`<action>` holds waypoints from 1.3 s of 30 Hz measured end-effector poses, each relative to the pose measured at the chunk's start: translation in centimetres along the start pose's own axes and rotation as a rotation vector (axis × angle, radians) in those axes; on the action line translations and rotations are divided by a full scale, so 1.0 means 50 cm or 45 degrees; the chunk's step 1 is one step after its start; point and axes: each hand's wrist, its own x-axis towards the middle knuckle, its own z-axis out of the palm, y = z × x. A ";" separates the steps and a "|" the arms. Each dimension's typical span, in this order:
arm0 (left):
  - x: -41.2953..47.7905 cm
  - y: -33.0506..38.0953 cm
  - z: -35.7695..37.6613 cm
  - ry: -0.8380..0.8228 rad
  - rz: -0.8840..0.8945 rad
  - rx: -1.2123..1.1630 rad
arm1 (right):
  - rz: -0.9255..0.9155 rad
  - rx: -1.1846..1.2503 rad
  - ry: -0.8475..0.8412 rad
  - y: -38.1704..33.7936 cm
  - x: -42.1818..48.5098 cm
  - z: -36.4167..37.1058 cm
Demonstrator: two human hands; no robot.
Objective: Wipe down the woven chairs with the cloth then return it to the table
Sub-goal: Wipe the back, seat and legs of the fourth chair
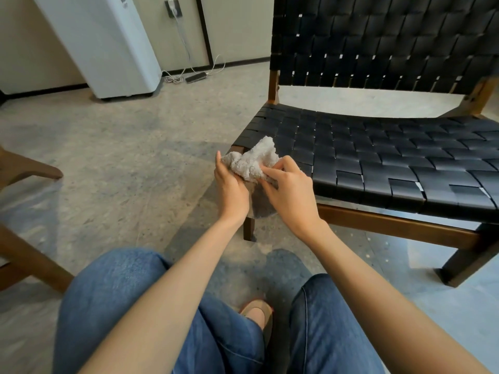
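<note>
Cloth point(253, 160): white, fluffy, bunched; held between both hands at the near corner of the woven chair point(378, 152); contact with seat not discernible. Left hand point(232, 190): fingers curled round cloth's left edge. Right hand point(291, 195): thumb and fingertips pinching cloth's right side. Woven chair: black strap seat and back, brown wooden frame, standing on speckled floor point(121, 147). Second wooden frame point(24, 168): at left edge, partly seen. White appliance point(108, 44): against wall, near trailing cable point(174, 78).
</note>
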 end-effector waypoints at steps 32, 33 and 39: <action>0.062 -0.172 -0.106 -0.803 0.247 0.871 | 0.542 0.525 -0.600 0.134 -0.131 0.143; 0.067 -0.179 -0.101 -0.734 0.187 0.800 | 0.555 0.538 -0.545 0.134 -0.127 0.153; 0.098 -0.245 -0.066 -0.510 -0.040 0.490 | 0.696 0.576 -0.193 0.129 -0.088 0.222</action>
